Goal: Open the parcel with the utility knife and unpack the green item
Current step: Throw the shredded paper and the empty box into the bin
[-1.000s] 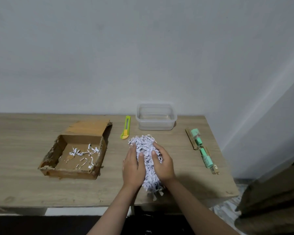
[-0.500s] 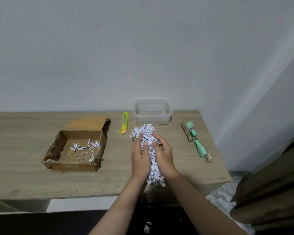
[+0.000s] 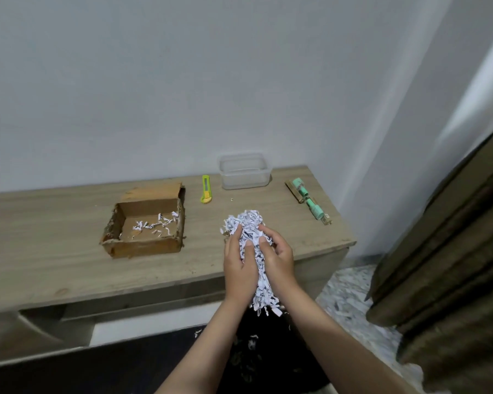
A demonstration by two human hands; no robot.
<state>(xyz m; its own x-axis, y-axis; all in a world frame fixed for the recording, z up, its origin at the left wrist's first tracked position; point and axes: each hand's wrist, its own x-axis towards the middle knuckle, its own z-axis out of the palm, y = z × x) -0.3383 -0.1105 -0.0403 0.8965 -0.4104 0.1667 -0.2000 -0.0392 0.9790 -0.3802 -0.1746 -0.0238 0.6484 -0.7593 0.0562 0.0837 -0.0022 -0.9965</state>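
Both hands, my left hand [image 3: 237,261] and right hand [image 3: 278,255], are curled around one bundle of shredded paper [image 3: 252,245], held over the front edge of the wooden table [image 3: 54,251]. On the table, the opened cardboard parcel [image 3: 145,223] sits left of the middle with a few paper strips inside. A clear plastic container [image 3: 243,171] stands at the back edge. The green item [image 3: 308,201] already lies near the right edge, unpacked. The utility knife [image 3: 205,192] lies between parcel and container. I judge the risk is loose strips falling to the floor, because the bundle hangs past the edge.
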